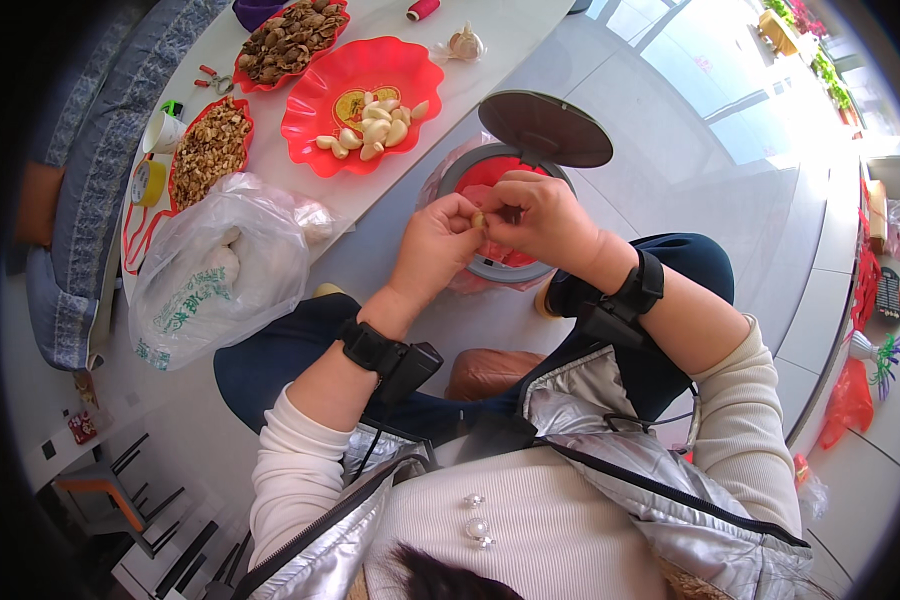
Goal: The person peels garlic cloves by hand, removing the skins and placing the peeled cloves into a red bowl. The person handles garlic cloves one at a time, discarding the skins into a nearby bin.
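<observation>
My left hand and my right hand meet over an open-lidded trash bin. Between their fingertips they pinch a small garlic clove, partly covered by the fingers. Red lining shows inside the bin, and its dark lid stands raised at the far side. Left of the bin, a red scalloped plate on the table carries several peeled garlic cloves. A whole garlic bulb sits beyond the plate. At the table's near edge lies a translucent plastic bag with garlic bulbs inside.
On the white table are a dish of walnut shells, a dish of walnut kernels, a paper cup, a tape roll and a thread spool. A blue sofa borders the table's far left side.
</observation>
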A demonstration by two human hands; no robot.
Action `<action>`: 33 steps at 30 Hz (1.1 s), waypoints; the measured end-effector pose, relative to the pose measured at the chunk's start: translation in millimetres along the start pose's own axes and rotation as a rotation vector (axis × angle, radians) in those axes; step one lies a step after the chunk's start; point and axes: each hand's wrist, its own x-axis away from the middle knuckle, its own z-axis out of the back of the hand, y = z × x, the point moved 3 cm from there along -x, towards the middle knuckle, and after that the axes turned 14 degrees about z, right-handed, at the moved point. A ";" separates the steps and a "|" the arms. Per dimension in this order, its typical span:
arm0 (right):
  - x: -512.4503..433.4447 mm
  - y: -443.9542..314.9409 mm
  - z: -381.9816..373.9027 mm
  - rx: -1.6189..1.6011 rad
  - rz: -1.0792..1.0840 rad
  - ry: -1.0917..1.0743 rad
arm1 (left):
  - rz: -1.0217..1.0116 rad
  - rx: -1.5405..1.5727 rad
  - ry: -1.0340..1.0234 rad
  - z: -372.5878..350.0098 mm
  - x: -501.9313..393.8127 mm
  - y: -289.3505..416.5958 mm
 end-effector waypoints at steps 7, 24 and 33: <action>0.6 1.7 -2.9 -0.020 -0.127 0.062 | 0.016 0.074 -0.030 -2.7 -1.1 -4.5; -1.2 10.4 8.5 -0.147 -0.381 0.160 | -0.093 0.391 -0.014 -1.8 -4.2 0.7; -2.3 22.6 16.3 0.029 -0.342 0.011 | -0.123 0.428 -0.033 6.4 -6.9 1.2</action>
